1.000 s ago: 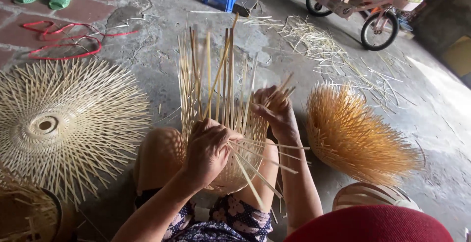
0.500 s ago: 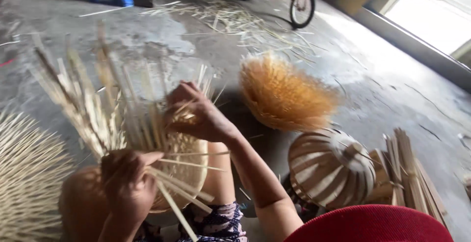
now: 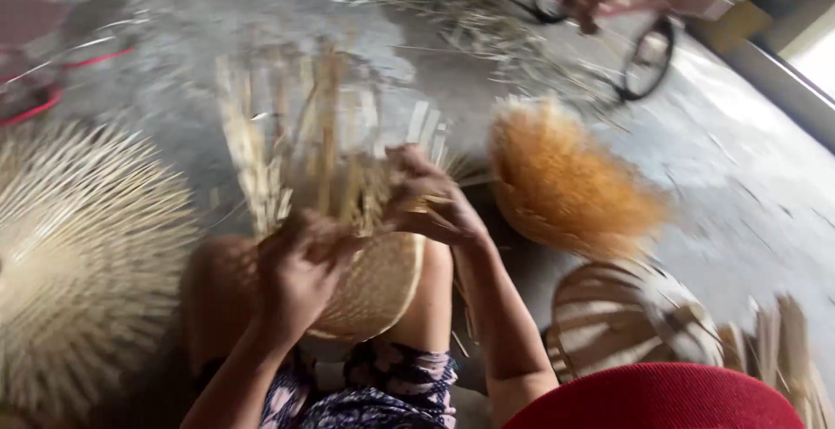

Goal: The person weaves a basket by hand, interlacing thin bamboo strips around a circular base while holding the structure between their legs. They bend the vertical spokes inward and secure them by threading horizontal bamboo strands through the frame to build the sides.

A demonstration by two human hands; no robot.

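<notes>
Seated person weaving a half-made bamboo basket (image 3: 370, 286), which rests between the knees at near centre, its loose upright strips (image 3: 322, 133) rising toward the far side. The left hand (image 3: 300, 272) is closed on the basket's woven wall at its left edge. The right hand (image 3: 426, 199) is curled over the rim at the right, fingers pinching strips. Left: a flat radial mat of pale splints (image 3: 78, 255). Right: an orange-brown splint bundle (image 3: 565, 186); nearer, a striped domed basket (image 3: 626, 316). Far right: a bicycle (image 3: 626, 29), blurred.

Basket-weaving yard: concrete floor (image 3: 739, 212); bamboo strips (image 3: 487, 20)
</notes>
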